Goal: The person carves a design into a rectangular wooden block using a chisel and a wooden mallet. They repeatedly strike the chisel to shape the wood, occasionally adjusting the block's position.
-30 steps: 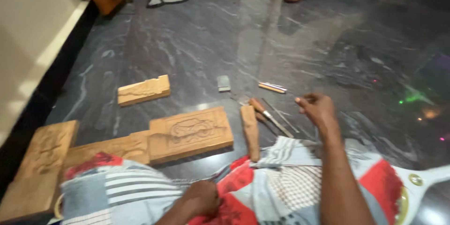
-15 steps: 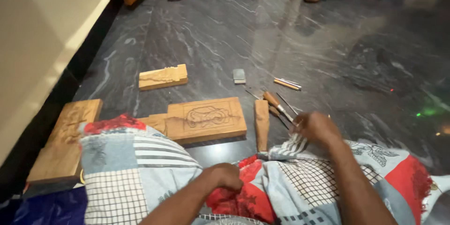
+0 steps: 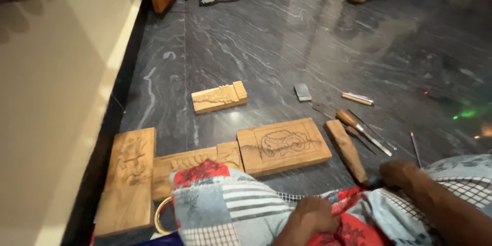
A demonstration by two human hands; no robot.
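1. Left hand [image 3: 313, 214] is bunched into the patchwork cloth [image 3: 230, 207] on the lap, grip clamped on a fold.
2. Right hand [image 3: 400, 174] sits curled at the cloth's edge; can't tell if it's holding anything.
3. The wooden stick [image 3: 346, 149] lies on the floor just ahead-left of the right hand, long axis slanting away from it, near end almost touching. Right hand's nearer.
4. Carved panel [image 3: 283, 145] is left of the stick, chisels [image 3: 363, 129] right.

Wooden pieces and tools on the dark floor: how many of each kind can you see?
Carved wooden panels: 4
Plain wooden mallet or handle block: 1
Wood-handled chisel: 1
Thin metal tools beside it: 2
Small grey sharpening stone: 1
Pencil-like stick: 1
Total: 10
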